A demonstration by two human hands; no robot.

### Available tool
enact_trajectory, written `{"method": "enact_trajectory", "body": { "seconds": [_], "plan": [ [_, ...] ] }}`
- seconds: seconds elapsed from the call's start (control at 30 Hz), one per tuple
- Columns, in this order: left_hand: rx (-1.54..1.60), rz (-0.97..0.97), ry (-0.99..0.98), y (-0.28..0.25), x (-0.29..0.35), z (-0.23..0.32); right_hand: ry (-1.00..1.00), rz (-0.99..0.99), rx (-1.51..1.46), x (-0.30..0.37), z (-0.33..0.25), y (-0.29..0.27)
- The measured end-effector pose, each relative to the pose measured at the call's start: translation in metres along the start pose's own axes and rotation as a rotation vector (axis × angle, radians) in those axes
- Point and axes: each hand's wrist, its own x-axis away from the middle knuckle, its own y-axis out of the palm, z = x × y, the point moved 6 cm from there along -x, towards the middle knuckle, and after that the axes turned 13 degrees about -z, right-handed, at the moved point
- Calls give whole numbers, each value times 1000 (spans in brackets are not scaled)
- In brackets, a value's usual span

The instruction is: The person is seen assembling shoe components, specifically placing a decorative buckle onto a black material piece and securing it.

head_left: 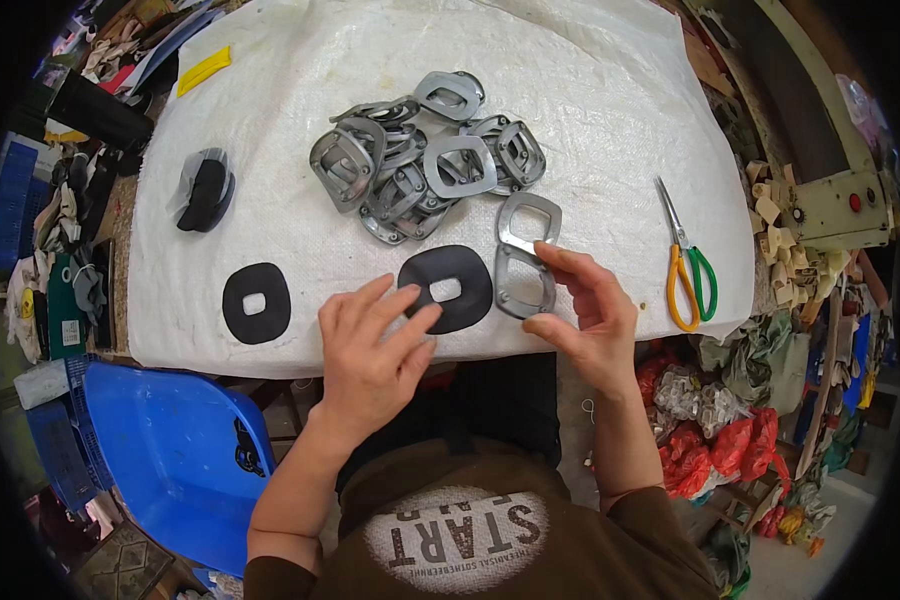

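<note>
Between the thumb and forefinger of my right hand (595, 315) is a grey metal frame (511, 297), a rounded square with a large opening. Its far end meets a second grey frame (505, 228); I cannot tell whether they overlap. My left hand (370, 345) has its fingers apart, the tips at the left edge of a black rounded pad (467, 265) with a small hole in its middle. Another black pad (238, 310) of the same shape lies farther left. Beyond my hands a heap of similar grey metal frames (400, 190) is piled up.
White woven sheeting (610, 130) covers the table. Scissors (679, 255) with orange and green handles lie at the right, a black stack in clear film (208, 190) at the left. A yellow strip (204, 70) is at the far left. A blue tub (170, 430) stands below the table's left edge.
</note>
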Motion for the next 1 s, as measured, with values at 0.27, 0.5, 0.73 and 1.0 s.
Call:
{"method": "enact_trajectory", "body": {
  "seconds": [0.27, 0.5, 0.73, 1.0],
  "plan": [
    [-5, -54, 44, 8, 11, -8, -154, -64, 188, -7, -6, 19],
    [124, 111, 72, 2, 17, -14, -231, -138, 338, -8, -10, 38],
    [35, 113, 92, 7, 19, -12, -249, -187, 407, -13, -8, 49],
    [20, 110, 100, 8, 18, -12, -222, -240, 437, -18, -5, 51]
  ]
}}
